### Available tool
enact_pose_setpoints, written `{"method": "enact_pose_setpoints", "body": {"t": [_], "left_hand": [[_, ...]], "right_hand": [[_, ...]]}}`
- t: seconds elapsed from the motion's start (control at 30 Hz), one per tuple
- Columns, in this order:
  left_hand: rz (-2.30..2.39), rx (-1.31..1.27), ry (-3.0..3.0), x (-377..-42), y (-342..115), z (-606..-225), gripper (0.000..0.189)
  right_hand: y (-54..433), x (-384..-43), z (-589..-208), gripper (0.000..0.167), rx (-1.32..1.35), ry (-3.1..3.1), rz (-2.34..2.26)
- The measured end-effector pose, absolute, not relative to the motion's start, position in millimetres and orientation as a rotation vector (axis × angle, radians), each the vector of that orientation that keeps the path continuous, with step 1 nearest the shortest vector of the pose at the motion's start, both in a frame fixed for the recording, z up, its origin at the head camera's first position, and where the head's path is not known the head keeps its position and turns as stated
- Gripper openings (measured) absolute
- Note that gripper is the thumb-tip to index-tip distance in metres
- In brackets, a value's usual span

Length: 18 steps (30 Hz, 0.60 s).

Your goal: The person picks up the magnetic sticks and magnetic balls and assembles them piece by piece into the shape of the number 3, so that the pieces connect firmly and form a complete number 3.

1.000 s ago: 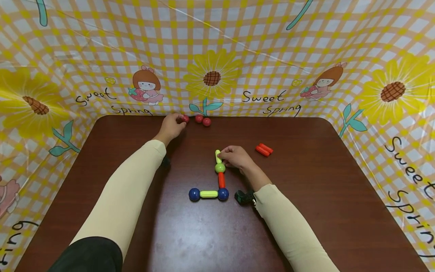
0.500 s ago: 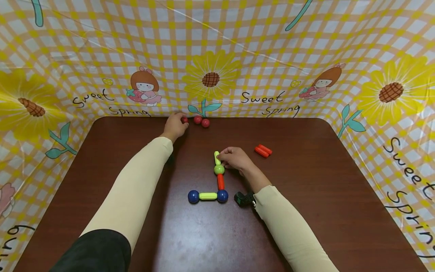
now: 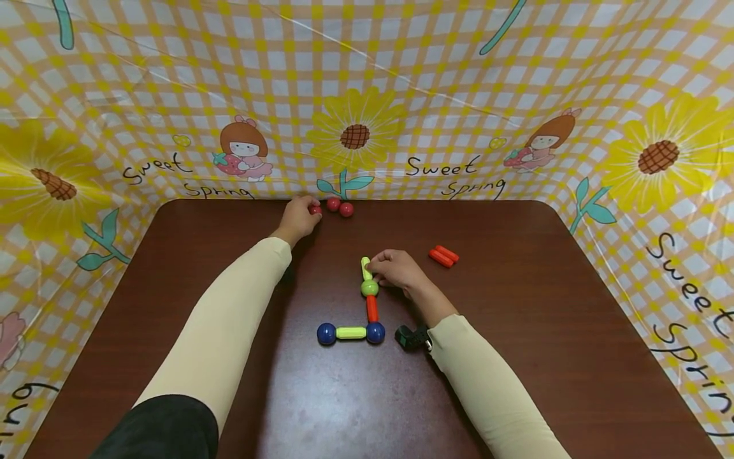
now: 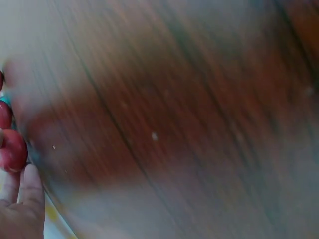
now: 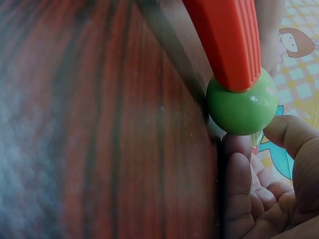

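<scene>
My left hand [image 3: 298, 218] holds a red ball [image 3: 315, 209] at the table's far edge; the fingers partly hide it. In the left wrist view the red ball [image 4: 14, 151] shows by the fingertips at the left border. My right hand [image 3: 398, 269] pinches a yellow-green rod [image 3: 366, 265]. That rod meets a green ball [image 3: 369, 289], and a red rod [image 3: 372, 309] runs from it to a blue ball [image 3: 375, 332]. A second yellow-green rod [image 3: 351, 333] links this to another blue ball [image 3: 327, 333]. The right wrist view shows the green ball [image 5: 241, 107] close to the fingers.
Two more red balls [image 3: 346, 209] lie just right of the left hand. Two loose red rods [image 3: 441, 258] lie side by side, right of the right hand. A checked cloth [image 3: 355, 57] rises behind the brown table [image 3: 516, 287] and along both sides.
My left hand has shifted slightly to the right and towards me with the red ball. The right hand keeps its pinch on the yellow-green rod, and the joined pieces stay put.
</scene>
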<state>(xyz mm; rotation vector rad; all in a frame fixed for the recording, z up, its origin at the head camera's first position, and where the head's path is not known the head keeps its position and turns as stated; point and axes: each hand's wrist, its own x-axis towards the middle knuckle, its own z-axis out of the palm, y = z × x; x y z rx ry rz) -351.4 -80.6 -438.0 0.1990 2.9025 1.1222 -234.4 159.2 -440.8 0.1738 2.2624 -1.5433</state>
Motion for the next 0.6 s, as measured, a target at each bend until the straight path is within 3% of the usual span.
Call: {"method": "enact_pose_setpoints", "body": {"t": [0.6], "left_hand": [[1.389, 0.313, 2.388, -322, -52, -434, 0.033]], "right_hand": [[160, -235, -443, 0.022, 0.161, 2.267, -1.544]]}}
